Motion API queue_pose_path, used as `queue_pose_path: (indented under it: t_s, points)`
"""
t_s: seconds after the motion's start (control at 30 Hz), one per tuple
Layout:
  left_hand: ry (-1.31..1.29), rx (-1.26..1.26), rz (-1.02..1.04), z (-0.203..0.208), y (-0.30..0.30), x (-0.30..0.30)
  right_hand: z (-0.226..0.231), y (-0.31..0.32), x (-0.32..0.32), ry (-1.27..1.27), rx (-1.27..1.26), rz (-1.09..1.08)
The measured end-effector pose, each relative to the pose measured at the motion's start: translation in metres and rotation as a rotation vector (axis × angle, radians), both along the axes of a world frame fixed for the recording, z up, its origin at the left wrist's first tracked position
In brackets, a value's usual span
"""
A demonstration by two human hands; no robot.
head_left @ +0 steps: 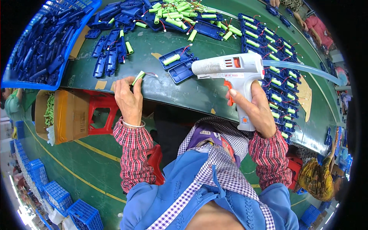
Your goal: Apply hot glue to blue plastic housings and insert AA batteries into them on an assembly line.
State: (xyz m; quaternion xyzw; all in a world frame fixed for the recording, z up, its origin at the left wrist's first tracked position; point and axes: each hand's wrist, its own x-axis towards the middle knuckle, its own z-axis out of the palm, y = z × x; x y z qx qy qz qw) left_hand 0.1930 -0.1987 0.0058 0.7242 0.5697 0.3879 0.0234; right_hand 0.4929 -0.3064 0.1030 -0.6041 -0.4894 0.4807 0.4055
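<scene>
A green cell (139,78) is pinched between the thumb and fingers of the left hand (128,97), just by the near edge of the bench, and the handle of a white glue gun (226,65) is clamped in the right hand (257,109). A fingertip is laid at the gun's orange trigger (229,92); whether the trigger is pressed cannot be told.

The most space is taken up by the dark green workbench (168,90). At its left end a blue crate (28,85) is seen, heaped with dark blue plastic parts. Along the right side, rows of blue casings (262,45) are laid out close together, with green cells set in them. Below the crate, a cardboard box (78,115) is partly filled with small green pieces, and beside it a red stool (111,102) is placed. On the far side of the bench, loose cells (180,14) with thin wires are piled over blue parts.

The gun is held with its front end pointed left, and a pale translucent rod (303,66) is led from its rear. Next to that front end, an opened casing (181,73) is set down in two halves, one cell being contained in the farther half. From the pinched cell, thin wires are extended to a small white connector (156,76).
</scene>
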Motion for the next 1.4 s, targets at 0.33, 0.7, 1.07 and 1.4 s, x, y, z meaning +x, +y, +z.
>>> queue_pose_path:
  t_s: [0.33,0.7,1.07,1.4]
  points:
    - [-0.414,-0.178,-0.203,0.024,0.012,0.043,-0.001,-0.014,-0.001,0.213,0.052,-0.08]
    - [-0.125,-0.01,-0.271,0.008,0.003,0.092,-0.003,-0.022,0.003,0.242,0.058,-0.075]
    - [-0.096,-0.053,-0.284,0.01,0.009,0.09,-0.005,-0.005,-0.004,0.106,0.084,-0.05]
    - [-0.16,-0.158,-0.295,0.012,0.007,0.092,-0.002,0.006,-0.003,-0.042,0.096,-0.024]
